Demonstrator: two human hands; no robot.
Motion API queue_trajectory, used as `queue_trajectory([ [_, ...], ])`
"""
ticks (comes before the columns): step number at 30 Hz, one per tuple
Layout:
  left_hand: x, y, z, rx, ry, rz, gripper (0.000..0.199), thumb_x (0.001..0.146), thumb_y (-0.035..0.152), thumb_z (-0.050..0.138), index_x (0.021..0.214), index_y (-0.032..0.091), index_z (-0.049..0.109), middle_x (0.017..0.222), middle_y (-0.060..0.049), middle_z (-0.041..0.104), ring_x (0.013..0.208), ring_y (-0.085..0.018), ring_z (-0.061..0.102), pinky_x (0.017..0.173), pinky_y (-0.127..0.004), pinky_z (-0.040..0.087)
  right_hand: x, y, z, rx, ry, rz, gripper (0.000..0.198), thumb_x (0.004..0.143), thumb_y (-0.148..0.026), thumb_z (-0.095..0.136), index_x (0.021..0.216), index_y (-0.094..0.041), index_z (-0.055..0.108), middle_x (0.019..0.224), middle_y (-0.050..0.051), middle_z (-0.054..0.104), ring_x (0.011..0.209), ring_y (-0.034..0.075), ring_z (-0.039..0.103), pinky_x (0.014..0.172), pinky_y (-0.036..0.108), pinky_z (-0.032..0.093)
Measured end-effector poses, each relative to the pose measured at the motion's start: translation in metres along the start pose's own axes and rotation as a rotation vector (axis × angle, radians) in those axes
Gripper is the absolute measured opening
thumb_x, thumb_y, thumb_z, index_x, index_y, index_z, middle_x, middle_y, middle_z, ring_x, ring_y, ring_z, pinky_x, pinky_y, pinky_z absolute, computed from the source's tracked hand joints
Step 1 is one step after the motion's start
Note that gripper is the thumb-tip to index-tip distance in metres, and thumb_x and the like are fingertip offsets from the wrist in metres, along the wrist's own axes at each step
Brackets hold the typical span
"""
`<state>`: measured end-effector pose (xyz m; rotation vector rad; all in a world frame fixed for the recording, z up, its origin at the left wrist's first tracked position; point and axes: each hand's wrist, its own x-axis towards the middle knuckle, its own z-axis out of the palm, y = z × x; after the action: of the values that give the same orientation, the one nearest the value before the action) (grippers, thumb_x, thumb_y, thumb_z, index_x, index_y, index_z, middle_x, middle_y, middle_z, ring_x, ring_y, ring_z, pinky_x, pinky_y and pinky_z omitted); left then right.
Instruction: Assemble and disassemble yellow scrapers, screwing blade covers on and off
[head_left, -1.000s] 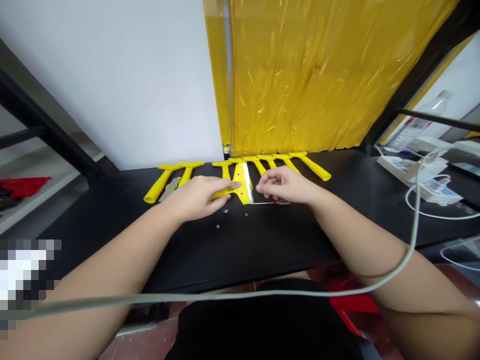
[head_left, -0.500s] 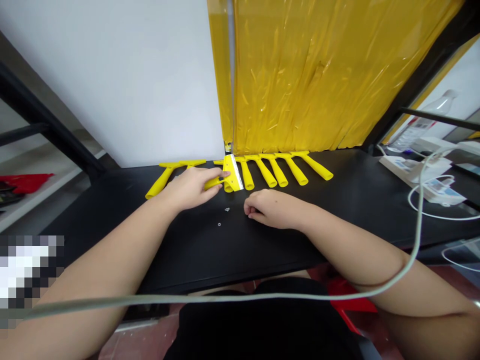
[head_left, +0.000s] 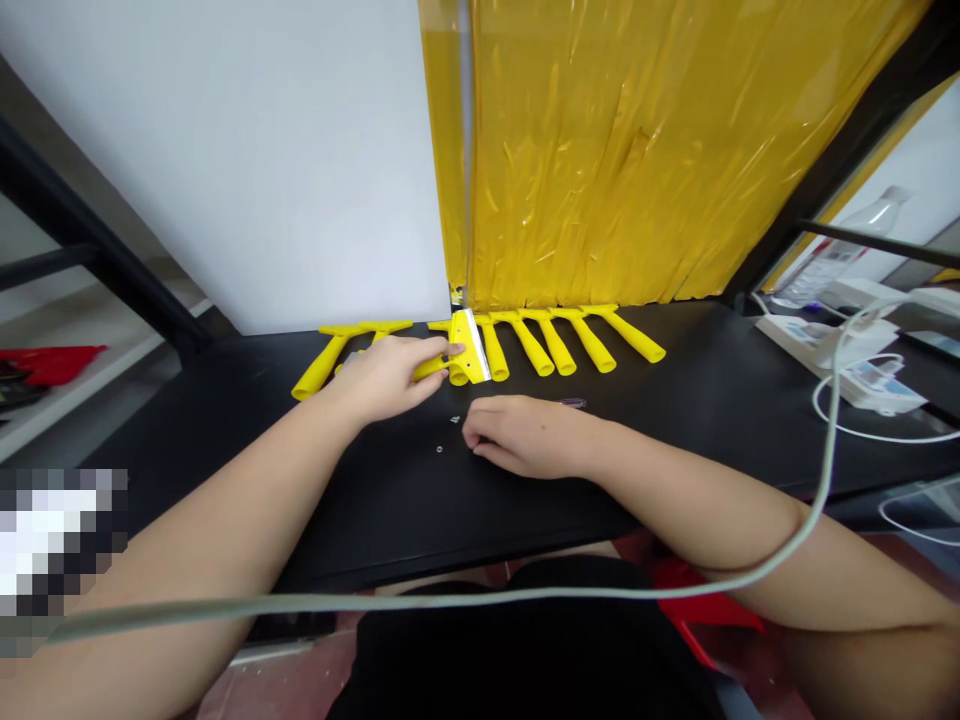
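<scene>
Left hand grip: the left hand [head_left: 386, 378] is closed around the handle of a yellow scraper [head_left: 459, 352], fingers wrapped over it, thumb side toward the blade end.
Scraper position: it sits at the far middle of the black table [head_left: 675, 420], its head raised slightly, with a bright metal blade [head_left: 478, 345] along the head's right edge.
Scraper long axis: the handle runs left to right out of the fist; the head and blade cross it, running near to far.
Right hand grip: the right hand [head_left: 525, 440] rests palm down on the table, fingers curled together at the tips; whether they pinch something I cannot tell.
Small parts: tiny screws [head_left: 439, 449] lie on the table just left of the right fingertips, below the scraper's head.
Nearer hand: the right hand is nearer the screws; the left is occupied by the scraper.
Direction from grip: from the right fingertips the scraper's head lies farther back and slightly left, near but not touching.
Beyond the hands: a row of yellow handles [head_left: 570, 340] lies along the table's back edge under a yellow plastic curtain [head_left: 637, 150]; a thin dark tool [head_left: 571, 403] lies just behind the right wrist.
</scene>
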<state>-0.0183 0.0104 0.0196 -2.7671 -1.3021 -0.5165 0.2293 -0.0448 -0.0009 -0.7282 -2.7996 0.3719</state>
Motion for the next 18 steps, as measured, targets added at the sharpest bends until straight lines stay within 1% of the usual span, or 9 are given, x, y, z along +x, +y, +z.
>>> queue_trajectory([
  [2, 0.001, 0.001, 0.000, -0.014, -0.006, 0.023, 0.041, 0.097, 0.036, 0.058, 0.134, 0.023, 0.070, 0.115, -0.009, 0.079, 0.088, -0.023, 0.073, 0.081, -0.035, 0.055, 0.008, -0.004, 0.009, -0.027, 0.076, -0.132, 0.014, 0.102, -0.015, 0.054, 0.105, -0.016, 0.067, 0.114, 0.011, 0.070, 0.103, 0.021, 0.064, 0.097, 0.034, 0.052],
  [4, 0.001, 0.001, 0.001, -0.028, -0.017, 0.047, 0.039, 0.097, 0.033, 0.058, 0.132, 0.022, 0.071, 0.116, -0.009, 0.079, 0.090, -0.023, 0.074, 0.083, -0.036, 0.055, 0.015, -0.007, 0.018, -0.088, 0.113, -0.219, 0.018, 0.105, -0.015, 0.049, 0.108, -0.014, 0.068, 0.118, 0.013, 0.072, 0.108, 0.023, 0.062, 0.103, 0.036, 0.051],
  [7, 0.002, 0.001, 0.001, -0.038, -0.019, 0.059, 0.038, 0.097, 0.032, 0.058, 0.131, 0.023, 0.071, 0.119, -0.008, 0.079, 0.092, -0.024, 0.074, 0.085, -0.037, 0.056, 0.024, -0.006, 0.026, -0.167, 0.084, -0.288, 0.023, 0.106, -0.012, 0.047, 0.109, -0.015, 0.069, 0.119, 0.012, 0.074, 0.107, 0.022, 0.062, 0.100, 0.035, 0.052],
  [9, 0.002, 0.001, 0.001, -0.038, -0.017, 0.060, 0.038, 0.097, 0.032, 0.058, 0.131, 0.023, 0.070, 0.120, -0.008, 0.079, 0.092, -0.024, 0.075, 0.086, -0.037, 0.056, 0.027, -0.004, 0.028, -0.191, 0.049, -0.312, 0.023, 0.106, -0.011, 0.047, 0.109, -0.015, 0.070, 0.115, 0.010, 0.076, 0.104, 0.022, 0.062, 0.097, 0.033, 0.052],
  [11, 0.002, 0.001, 0.001, -0.037, -0.020, 0.065, 0.039, 0.097, 0.032, 0.057, 0.132, 0.022, 0.070, 0.118, -0.008, 0.079, 0.090, -0.023, 0.074, 0.085, -0.036, 0.055, 0.028, -0.003, 0.027, -0.208, 0.021, -0.306, 0.022, 0.106, -0.011, 0.048, 0.108, -0.014, 0.070, 0.110, 0.010, 0.076, 0.099, 0.021, 0.062, 0.095, 0.032, 0.051],
  [13, 0.002, 0.001, 0.001, -0.041, -0.020, 0.070, 0.040, 0.097, 0.033, 0.057, 0.133, 0.022, 0.070, 0.116, -0.009, 0.079, 0.088, -0.023, 0.074, 0.083, -0.035, 0.055, 0.027, -0.003, 0.025, -0.229, 0.009, -0.270, 0.021, 0.105, -0.010, 0.049, 0.107, -0.014, 0.070, 0.105, 0.010, 0.075, 0.096, 0.021, 0.062, 0.093, 0.033, 0.051],
  [16, 0.001, 0.002, 0.001, -0.052, -0.017, 0.080, 0.041, 0.097, 0.034, 0.057, 0.134, 0.022, 0.069, 0.117, -0.008, 0.079, 0.089, -0.022, 0.074, 0.083, -0.034, 0.055, 0.021, -0.004, 0.018, -0.216, -0.002, -0.165, 0.017, 0.104, -0.011, 0.053, 0.104, -0.015, 0.069, 0.101, 0.010, 0.072, 0.092, 0.021, 0.063, 0.088, 0.033, 0.050],
  [18, 0.001, 0.001, 0.002, -0.062, -0.001, 0.093, 0.041, 0.098, 0.035, 0.057, 0.135, 0.023, 0.069, 0.118, -0.008, 0.079, 0.092, -0.023, 0.074, 0.085, -0.035, 0.056, 0.015, -0.003, 0.011, -0.134, -0.020, -0.080, 0.011, 0.101, -0.013, 0.057, 0.101, -0.016, 0.069, 0.098, 0.009, 0.070, 0.087, 0.020, 0.063, 0.083, 0.032, 0.049],
])
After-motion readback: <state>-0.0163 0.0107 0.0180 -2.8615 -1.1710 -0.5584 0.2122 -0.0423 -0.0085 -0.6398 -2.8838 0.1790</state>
